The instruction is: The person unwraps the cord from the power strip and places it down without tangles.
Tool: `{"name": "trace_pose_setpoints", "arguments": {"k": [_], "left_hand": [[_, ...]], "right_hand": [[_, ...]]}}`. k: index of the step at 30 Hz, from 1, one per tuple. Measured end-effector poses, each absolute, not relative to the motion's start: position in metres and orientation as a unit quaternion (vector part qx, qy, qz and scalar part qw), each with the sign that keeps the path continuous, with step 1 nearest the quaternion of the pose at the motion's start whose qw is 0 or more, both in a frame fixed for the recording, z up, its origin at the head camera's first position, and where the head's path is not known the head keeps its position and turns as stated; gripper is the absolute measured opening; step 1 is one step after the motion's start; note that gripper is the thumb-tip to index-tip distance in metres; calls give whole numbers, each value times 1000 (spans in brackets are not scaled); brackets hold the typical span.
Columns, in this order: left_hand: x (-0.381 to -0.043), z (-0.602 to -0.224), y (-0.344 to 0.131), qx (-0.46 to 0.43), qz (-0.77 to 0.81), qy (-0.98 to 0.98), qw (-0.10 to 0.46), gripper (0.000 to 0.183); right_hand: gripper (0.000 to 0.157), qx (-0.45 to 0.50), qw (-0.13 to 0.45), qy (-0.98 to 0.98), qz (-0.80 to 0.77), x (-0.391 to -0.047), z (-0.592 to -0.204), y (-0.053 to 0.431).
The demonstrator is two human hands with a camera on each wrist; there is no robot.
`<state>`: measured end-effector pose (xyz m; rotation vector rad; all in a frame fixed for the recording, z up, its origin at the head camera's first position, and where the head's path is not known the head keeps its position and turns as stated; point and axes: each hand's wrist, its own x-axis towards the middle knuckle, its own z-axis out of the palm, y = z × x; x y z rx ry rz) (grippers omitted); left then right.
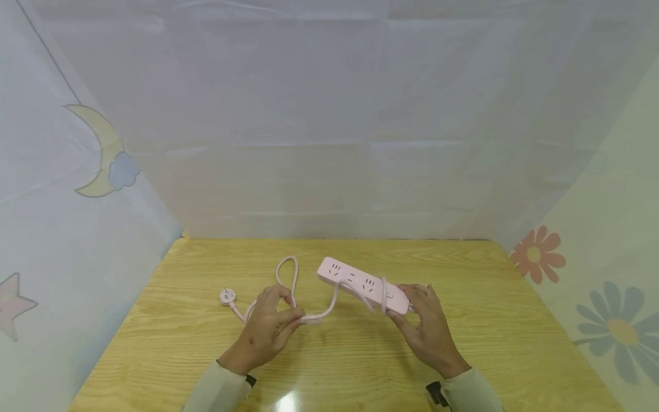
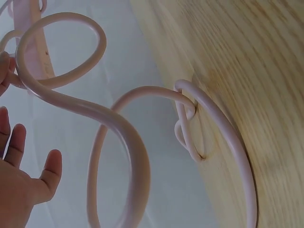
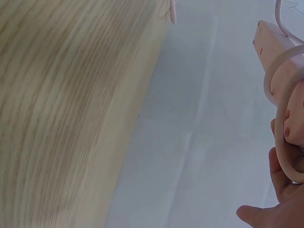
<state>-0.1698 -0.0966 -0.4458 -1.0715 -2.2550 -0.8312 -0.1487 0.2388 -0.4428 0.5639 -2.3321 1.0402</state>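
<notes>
A pink power strip [image 1: 360, 283] is held tilted over the table by my right hand [image 1: 427, 329], thumb and fingers gripping its right end. One turn of the pink cord [image 1: 384, 294] wraps round the strip near that end. My left hand [image 1: 268, 326] pinches the cord between thumb and fingertips, left of the strip. From there a slack stretch of cord runs to the strip, and a loop stands up behind the hand. The three-pin plug [image 1: 227, 296] lies on the table to the left. In the left wrist view the cord [image 2: 137, 161] curls in large loops beside the fingers.
The wooden table [image 1: 350, 366] runs back to a pale cloth wall [image 1: 329, 126]. Cloth sides carry a moon [image 1: 105, 149] at left and flowers [image 1: 538, 254] at right.
</notes>
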Motion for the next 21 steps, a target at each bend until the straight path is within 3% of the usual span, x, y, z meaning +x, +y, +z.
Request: {"name": "trace_pose_setpoints", "arguments": {"k": [9,21], "left_hand": [[-167,-451,-95,-400,-291,-833,246,8],[-166,-455,-94,-385,-271,-848,244,8]], "right_hand": [[49,212,263,-854,396,-149,-442,238],[49,217,263,-851,401,-148,-440,236]]}}
